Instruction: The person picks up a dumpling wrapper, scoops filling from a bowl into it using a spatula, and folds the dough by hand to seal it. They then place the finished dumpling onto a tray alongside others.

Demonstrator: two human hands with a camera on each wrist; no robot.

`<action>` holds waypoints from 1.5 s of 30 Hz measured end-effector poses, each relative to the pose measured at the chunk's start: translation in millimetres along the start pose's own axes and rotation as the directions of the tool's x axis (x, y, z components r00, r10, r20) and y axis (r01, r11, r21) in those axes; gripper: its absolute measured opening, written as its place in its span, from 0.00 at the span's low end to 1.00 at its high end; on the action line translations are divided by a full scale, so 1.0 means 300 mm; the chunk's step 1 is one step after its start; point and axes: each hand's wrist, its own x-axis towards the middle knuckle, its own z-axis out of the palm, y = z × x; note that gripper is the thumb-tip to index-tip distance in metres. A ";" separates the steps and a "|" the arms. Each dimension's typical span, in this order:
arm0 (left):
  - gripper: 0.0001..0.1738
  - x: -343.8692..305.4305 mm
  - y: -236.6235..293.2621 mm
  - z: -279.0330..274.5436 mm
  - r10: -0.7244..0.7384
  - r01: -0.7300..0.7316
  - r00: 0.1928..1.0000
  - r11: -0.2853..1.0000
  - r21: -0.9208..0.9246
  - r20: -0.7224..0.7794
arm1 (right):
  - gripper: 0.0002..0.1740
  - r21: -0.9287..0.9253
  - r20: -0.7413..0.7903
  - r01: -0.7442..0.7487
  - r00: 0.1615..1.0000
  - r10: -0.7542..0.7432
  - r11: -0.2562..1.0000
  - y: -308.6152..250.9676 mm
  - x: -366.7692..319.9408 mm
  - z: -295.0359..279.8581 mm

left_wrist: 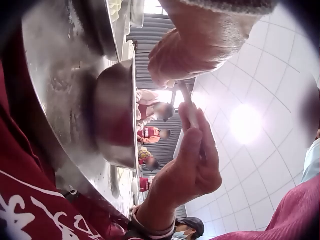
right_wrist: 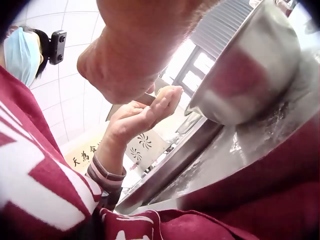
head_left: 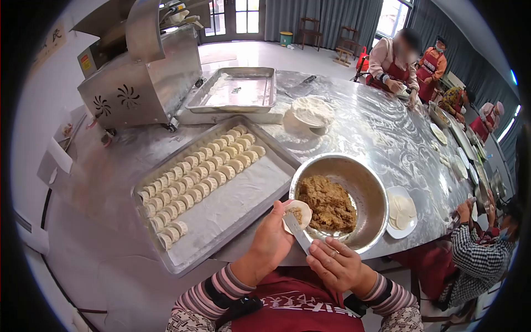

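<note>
My left hand [head_left: 269,243] holds a round dumpling wrapper [head_left: 306,217] in its cupped fingers, the thumb near the edge. A dab of brown filling lies on the wrapper. My right hand [head_left: 340,266] grips a flat metal spatula [head_left: 298,234], whose blade reaches over the wrapper and the filling. Both hands are at the near side of a steel bowl [head_left: 378,191], which holds a mound of brown filling [head_left: 327,203]. In the right wrist view the left hand [right_wrist: 132,122] is palm up below the right hand [right_wrist: 132,60]. The left wrist view shows the spatula [left_wrist: 184,92] between the hands.
Left of the bowl, a metal tray [head_left: 221,224] carries rows of folded dumplings [head_left: 196,177]. A plate of wrappers [head_left: 402,213] sits to the right. Behind are a flour heap [head_left: 312,110], another tray [head_left: 257,104] and a steel machine [head_left: 144,83]. Several people work around the floury table.
</note>
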 end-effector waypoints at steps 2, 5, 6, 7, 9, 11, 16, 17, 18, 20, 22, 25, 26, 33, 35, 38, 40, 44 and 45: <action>0.34 0.005 0.002 -0.017 0.009 -0.009 1.000 1.000 0.019 0.011 | 0.11 0.025 -0.031 -0.021 0.999 0.022 0.999 -0.006 -0.014 -0.001; 0.34 0.004 0.004 -0.035 -0.023 0.022 0.999 1.000 0.017 0.037 | 0.08 0.183 -0.056 -0.225 0.969 0.239 0.957 0.011 -0.037 -0.060; 0.34 -0.001 0.004 -0.033 -0.031 0.031 0.999 0.999 0.013 0.037 | 0.07 0.232 -0.194 -0.300 0.918 0.346 0.925 0.018 -0.027 -0.072; 0.35 -0.007 0.007 -0.024 -0.056 0.056 0.997 0.998 -0.003 0.051 | 0.07 0.408 -0.166 -0.457 0.814 0.556 0.791 0.019 -0.024 -0.092; 0.35 -0.021 0.014 -0.005 -0.091 0.093 0.994 0.996 -0.014 0.067 | 0.07 0.850 -0.010 -0.468 0.441 0.897 0.240 0.035 -0.039 -0.062; 0.32 -0.034 0.020 0.008 -0.149 0.152 0.982 0.988 -0.020 0.112 | 0.09 0.915 0.124 -0.401 0.382 0.916 0.043 0.073 -0.024 -0.058; 0.32 -0.041 0.020 -0.006 -0.200 0.197 0.960 0.980 0.033 0.194 | 0.11 0.925 0.310 -0.316 0.308 0.900 -0.210 0.143 -0.068 -0.025; 0.33 -0.040 0.019 -0.012 -0.204 0.201 0.960 0.979 0.038 0.192 | 0.11 0.924 0.313 -0.318 0.307 0.899 -0.213 0.147 -0.075 -0.030; 0.33 -0.038 0.019 -0.017 -0.205 0.202 0.960 0.979 0.035 0.190 | 0.10 0.933 0.300 -0.287 0.290 0.909 -0.216 0.149 -0.080 -0.038; 0.37 -0.034 0.013 -0.023 -0.214 0.197 0.961 0.974 0.110 0.173 | 0.10 0.941 0.289 -0.257 0.264 0.920 -0.222 0.140 -0.077 -0.047; 0.37 -0.032 0.010 -0.010 -0.230 0.212 0.956 0.970 0.116 0.180 | 0.09 0.934 0.310 -0.282 0.338 0.889 -0.218 0.119 -0.053 -0.043; 0.37 -0.030 0.003 -0.010 -0.251 0.228 0.955 0.962 0.149 0.158 | 0.08 0.892 0.313 -0.426 0.346 0.885 -0.149 0.136 -0.061 -0.021; 0.37 -0.029 -0.001 -0.013 -0.256 0.232 0.958 0.957 0.174 0.131 | 0.08 0.887 0.321 -0.430 0.311 0.895 -0.169 0.154 -0.074 -0.023; 0.37 -0.040 0.015 -0.027 -0.031 -0.002 0.994 0.956 0.292 0.107 | 0.06 0.824 -0.064 -0.532 0.255 0.965 0.195 0.210 -0.195 -0.043; 0.36 -0.034 0.007 -0.032 -0.030 -0.011 0.990 0.956 0.295 0.137 | 0.03 0.542 -0.136 -0.690 0.491 0.860 0.480 0.202 -0.228 0.005; 0.36 -0.042 0.006 -0.012 -0.034 -0.016 0.985 0.957 0.291 0.167 | 0.07 0.067 -0.108 -0.657 0.744 0.660 0.751 0.198 -0.228 0.034; 0.37 -0.046 0.012 0.003 -0.034 -0.017 0.985 0.958 0.287 0.171 | 0.12 -0.086 0.059 -0.605 0.790 0.611 0.791 0.193 -0.218 0.039; 0.38 -0.050 0.020 0.019 -0.136 0.100 0.976 0.974 0.204 0.169 | 0.15 -0.257 -0.054 -0.535 0.840 0.540 0.805 0.121 -0.067 -0.031; 0.38 -0.050 0.017 0.021 -0.180 0.148 0.966 0.974 0.172 0.186 | 0.15 -0.132 -0.096 -0.479 0.878 0.469 0.868 0.104 -0.056 -0.025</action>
